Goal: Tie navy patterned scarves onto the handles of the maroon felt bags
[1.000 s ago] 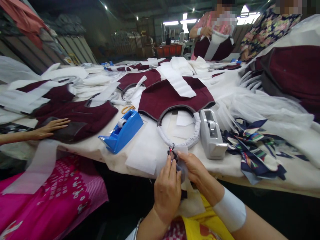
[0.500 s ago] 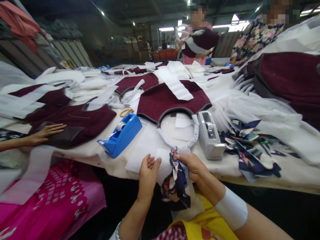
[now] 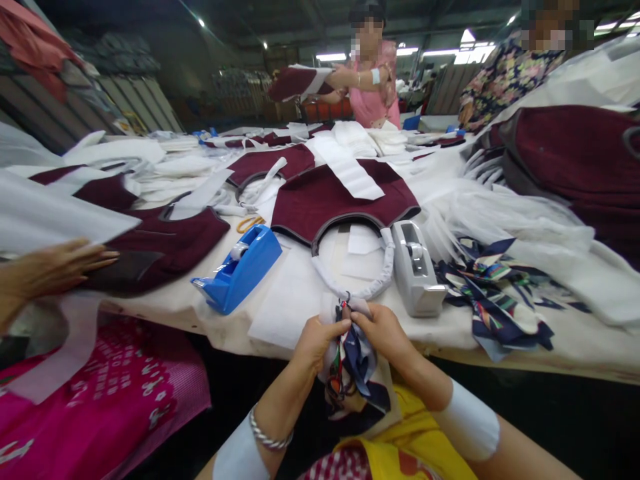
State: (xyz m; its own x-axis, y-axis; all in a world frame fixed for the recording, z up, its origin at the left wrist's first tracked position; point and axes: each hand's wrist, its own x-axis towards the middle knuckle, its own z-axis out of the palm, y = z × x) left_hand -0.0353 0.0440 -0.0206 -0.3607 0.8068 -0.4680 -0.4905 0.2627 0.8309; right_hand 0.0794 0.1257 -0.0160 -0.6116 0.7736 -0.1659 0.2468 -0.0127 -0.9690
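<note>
Head view looks down on both hands meeting at the near edge of the table point(image 3: 590, 353). The left hand point(image 3: 316, 339) has its fingers curled and pinched on the top of a patterned scarf point(image 3: 353, 373), navy with white and red, which hangs from the hands toward the lap. The right hand point(image 3: 384, 333) closes on the same scarf from the other side, thumb and fingers pressed together just under a small ring where a white-wrapped handle point(image 3: 373, 283) loops down from a maroon bag point(image 3: 340, 197). The two hands touch around the knot of cloth; neither is open. A white band sits on the right forearm and a silver bracelet on the left wrist. Just beside the handle, to its right, stands a grey tape dispenser point(image 3: 415, 270); to its left, a blue tape dispenser point(image 3: 237, 270). More patterned scarves point(image 3: 495, 300) lie in a heap further right. At the far left another person's hand point(image 3: 55, 267) rests on a maroon piece.
</note>
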